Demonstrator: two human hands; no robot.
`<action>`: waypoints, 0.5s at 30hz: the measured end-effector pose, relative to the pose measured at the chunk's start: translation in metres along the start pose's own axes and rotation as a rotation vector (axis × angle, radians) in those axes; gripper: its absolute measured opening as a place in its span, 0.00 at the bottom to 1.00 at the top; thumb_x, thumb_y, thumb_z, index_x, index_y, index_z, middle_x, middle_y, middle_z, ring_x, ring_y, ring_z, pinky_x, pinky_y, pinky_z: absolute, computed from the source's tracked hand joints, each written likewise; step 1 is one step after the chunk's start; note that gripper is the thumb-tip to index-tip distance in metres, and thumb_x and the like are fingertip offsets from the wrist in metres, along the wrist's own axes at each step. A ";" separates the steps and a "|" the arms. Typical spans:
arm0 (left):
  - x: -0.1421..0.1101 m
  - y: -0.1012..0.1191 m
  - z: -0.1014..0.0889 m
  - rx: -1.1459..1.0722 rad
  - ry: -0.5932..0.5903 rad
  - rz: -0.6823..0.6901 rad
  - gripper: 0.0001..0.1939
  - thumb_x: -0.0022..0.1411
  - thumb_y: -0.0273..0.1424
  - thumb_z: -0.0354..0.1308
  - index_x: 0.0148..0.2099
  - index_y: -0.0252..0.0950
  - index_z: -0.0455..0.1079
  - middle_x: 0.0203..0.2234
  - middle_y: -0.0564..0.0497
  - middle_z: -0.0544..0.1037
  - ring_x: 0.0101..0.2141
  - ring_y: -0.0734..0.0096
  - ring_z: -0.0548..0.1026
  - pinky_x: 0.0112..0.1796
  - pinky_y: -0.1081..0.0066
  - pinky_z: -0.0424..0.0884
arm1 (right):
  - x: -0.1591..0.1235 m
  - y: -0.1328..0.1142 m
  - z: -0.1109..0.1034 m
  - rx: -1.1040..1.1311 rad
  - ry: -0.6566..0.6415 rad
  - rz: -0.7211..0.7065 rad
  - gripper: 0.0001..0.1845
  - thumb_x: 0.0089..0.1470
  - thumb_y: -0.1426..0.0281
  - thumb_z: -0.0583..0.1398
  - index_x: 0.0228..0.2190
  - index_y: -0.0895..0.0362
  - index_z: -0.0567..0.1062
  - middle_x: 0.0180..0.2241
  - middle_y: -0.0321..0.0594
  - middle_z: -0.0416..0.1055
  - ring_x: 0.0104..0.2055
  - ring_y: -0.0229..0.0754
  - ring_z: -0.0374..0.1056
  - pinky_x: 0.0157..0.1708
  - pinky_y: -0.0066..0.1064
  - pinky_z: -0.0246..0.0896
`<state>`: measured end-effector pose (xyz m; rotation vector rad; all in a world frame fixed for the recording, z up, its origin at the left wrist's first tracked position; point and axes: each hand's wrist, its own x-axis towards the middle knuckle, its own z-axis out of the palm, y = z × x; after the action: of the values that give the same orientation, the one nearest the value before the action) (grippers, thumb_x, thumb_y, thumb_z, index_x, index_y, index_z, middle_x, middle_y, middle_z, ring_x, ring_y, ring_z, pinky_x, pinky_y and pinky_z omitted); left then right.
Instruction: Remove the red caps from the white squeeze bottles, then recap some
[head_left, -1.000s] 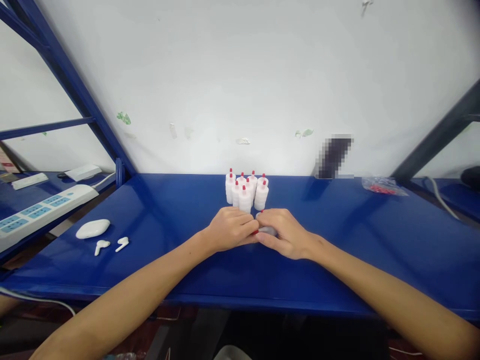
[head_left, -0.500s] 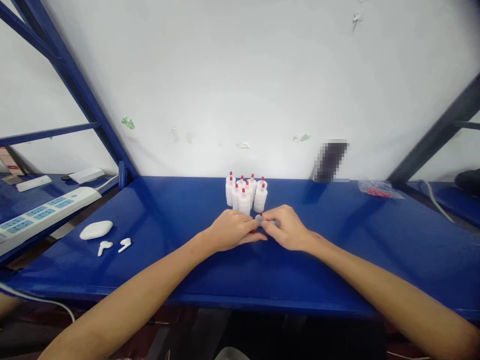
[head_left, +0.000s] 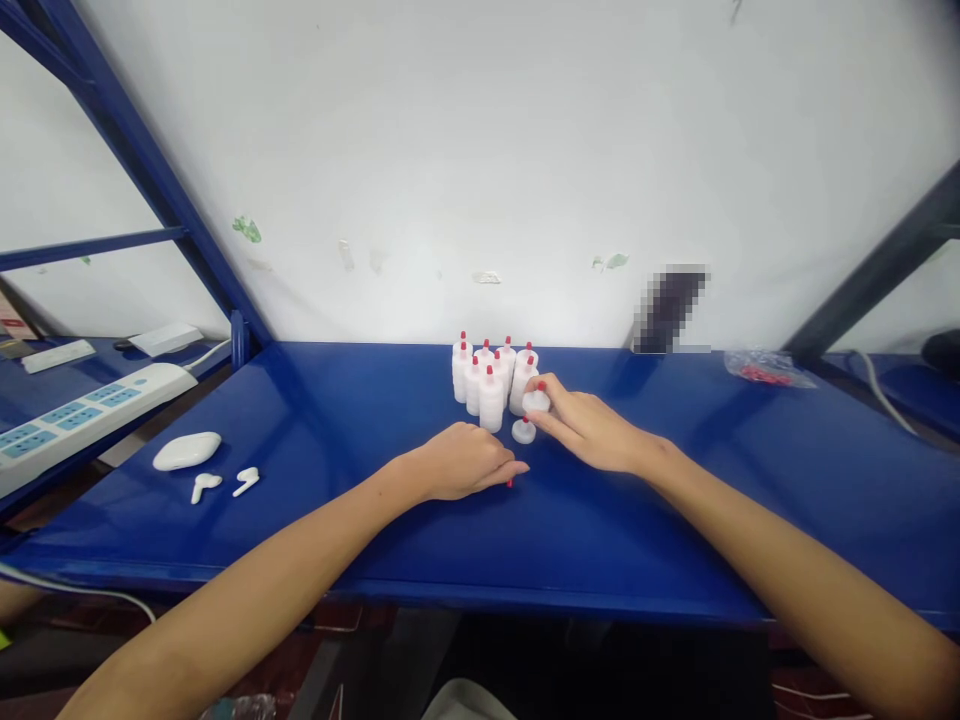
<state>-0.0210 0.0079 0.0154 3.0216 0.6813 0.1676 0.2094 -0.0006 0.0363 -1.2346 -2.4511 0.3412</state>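
My right hand (head_left: 574, 415) pinches a white nozzle cap (head_left: 535, 402) with a red tip between thumb and fingers, raised off the table. Right below it, a similar white nozzle cap (head_left: 523, 432) with a red tip sits upright on the blue table (head_left: 360, 400). My left hand (head_left: 469, 462) rests low over the table with its fingers curled and thumb stretched out. A small red tip (head_left: 510, 483) pokes out under that thumb; the rest of it is hidden. Behind the hands, several ridged white columns (head_left: 491, 405) topped with red tips stand close together.
White earbuds (head_left: 246, 481) and their case (head_left: 187, 451) lie at the left, near a power strip (head_left: 97, 425). A clear bag of red pieces (head_left: 769, 372) lies at the back right. A blurred dark object (head_left: 669, 310) leans on the wall.
My right hand has lifted up and away from the left, carrying a white nozzle cap. Another cap now shows on the table below it. The left hand stays curled.
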 end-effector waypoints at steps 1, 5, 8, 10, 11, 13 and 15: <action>0.000 0.000 0.000 -0.001 0.006 0.007 0.26 0.74 0.41 0.42 0.28 0.34 0.69 0.22 0.50 0.75 0.23 0.71 0.74 0.25 0.72 0.57 | 0.001 0.000 0.000 -0.013 -0.021 -0.002 0.19 0.67 0.56 0.48 0.50 0.54 0.62 0.31 0.38 0.73 0.31 0.46 0.69 0.32 0.32 0.56; 0.000 -0.002 0.002 0.010 0.041 0.025 0.23 0.72 0.44 0.48 0.28 0.34 0.67 0.19 0.53 0.72 0.20 0.73 0.70 0.23 0.73 0.53 | 0.004 0.007 0.004 -0.037 -0.030 -0.012 0.21 0.64 0.52 0.53 0.49 0.53 0.69 0.31 0.37 0.74 0.31 0.43 0.68 0.32 0.30 0.54; 0.000 -0.005 0.003 -0.030 0.075 0.032 0.22 0.71 0.44 0.50 0.29 0.34 0.66 0.20 0.54 0.71 0.21 0.74 0.69 0.23 0.73 0.53 | 0.006 0.015 0.008 -0.023 -0.041 0.019 0.23 0.60 0.50 0.56 0.49 0.52 0.72 0.27 0.34 0.71 0.28 0.39 0.65 0.30 0.29 0.52; 0.000 -0.008 0.003 -0.091 0.092 0.025 0.22 0.69 0.45 0.51 0.29 0.34 0.65 0.20 0.55 0.70 0.20 0.75 0.67 0.24 0.74 0.54 | 0.006 0.018 0.011 -0.013 -0.053 0.028 0.24 0.57 0.50 0.59 0.49 0.51 0.73 0.25 0.32 0.68 0.26 0.38 0.63 0.29 0.28 0.51; 0.000 -0.009 0.003 -0.133 0.098 0.020 0.22 0.68 0.46 0.53 0.29 0.34 0.65 0.19 0.56 0.68 0.20 0.76 0.65 0.24 0.74 0.54 | 0.007 0.018 0.011 -0.012 -0.053 0.031 0.25 0.56 0.51 0.60 0.49 0.51 0.73 0.25 0.31 0.68 0.26 0.37 0.62 0.28 0.28 0.51; 0.000 -0.010 0.003 -0.232 0.103 0.003 0.23 0.66 0.46 0.56 0.27 0.34 0.64 0.17 0.58 0.65 0.18 0.78 0.61 0.23 0.75 0.54 | 0.005 0.017 0.009 -0.021 -0.019 0.039 0.24 0.55 0.51 0.61 0.48 0.51 0.72 0.24 0.30 0.66 0.24 0.37 0.61 0.27 0.28 0.50; 0.000 -0.010 0.002 -0.324 0.107 -0.033 0.22 0.62 0.45 0.61 0.26 0.33 0.64 0.16 0.59 0.62 0.17 0.80 0.59 0.22 0.76 0.53 | 0.003 0.012 0.004 -0.025 0.064 0.042 0.19 0.56 0.54 0.60 0.44 0.53 0.72 0.23 0.30 0.65 0.23 0.36 0.60 0.27 0.28 0.49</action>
<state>-0.0251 0.0172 0.0127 2.7051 0.6403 0.3994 0.2148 0.0082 0.0292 -1.2882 -2.3852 0.2794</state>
